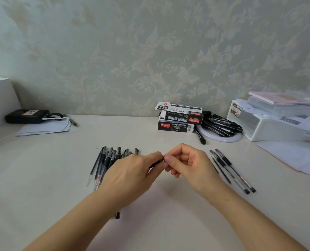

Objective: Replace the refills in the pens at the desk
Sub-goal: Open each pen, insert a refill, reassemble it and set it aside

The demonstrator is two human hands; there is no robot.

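Note:
My left hand [132, 171] grips a black pen [157, 162] above the middle of the desk, and most of the pen is hidden in the palm. My right hand [186, 163] pinches the pen's exposed end with thumb and forefinger. A bunch of several black gel pens [105, 160] lies to the left, partly under my left hand. Two capped pens [232, 171] and a thin loose refill [221, 169] lie to the right of my right hand. A dark pen end [117, 215] shows below my left wrist.
Two stacked black pen boxes [177, 118] stand at the back, beside a heap of black pens [221, 124] on a white ring. A white storage box [277, 124] and papers [295, 156] fill the right. A black case [26, 116], cable and paper lie at the back left.

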